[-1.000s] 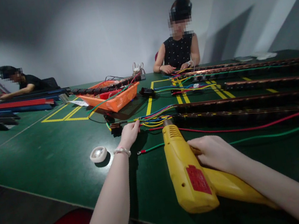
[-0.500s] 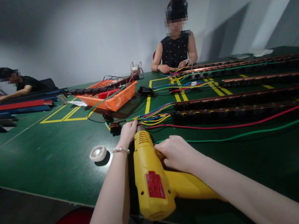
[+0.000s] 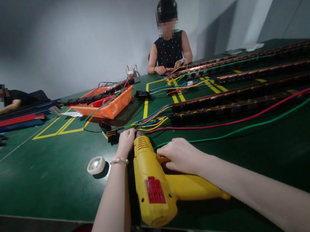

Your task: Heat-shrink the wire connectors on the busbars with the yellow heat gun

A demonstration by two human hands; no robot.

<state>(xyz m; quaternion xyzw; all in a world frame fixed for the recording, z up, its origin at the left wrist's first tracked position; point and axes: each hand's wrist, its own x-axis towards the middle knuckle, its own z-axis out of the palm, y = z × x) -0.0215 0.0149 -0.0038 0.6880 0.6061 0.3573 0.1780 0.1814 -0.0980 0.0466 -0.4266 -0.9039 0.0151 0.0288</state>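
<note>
A yellow heat gun (image 3: 147, 165) lies low in front of me, its metal nozzle pointing away toward a bundle of coloured wires (image 3: 156, 125). My right hand (image 3: 179, 155) is closed around the heat gun near its trigger. Beside the nozzle, my left hand (image 3: 126, 142) is closed at the left end of the wires; its fingertips are partly hidden. Just left of that hand sits a black connector block (image 3: 113, 136). The wires run right into long dark strips with copper-coloured edges (image 3: 231, 109).
A round white-rimmed object (image 3: 96, 165) lies left of my wrist on the green table (image 3: 51, 188). Behind it stands an orange basket (image 3: 117, 105) holding parts. Red (image 3: 204, 127) and green cables (image 3: 235, 132) cross at right. One co-worker (image 3: 170, 50) sits opposite, another (image 3: 15, 99) far left.
The view has turned slightly, so the table and co-workers appear shifted left. Both hands keep their places on the heat gun and at the wires.
</note>
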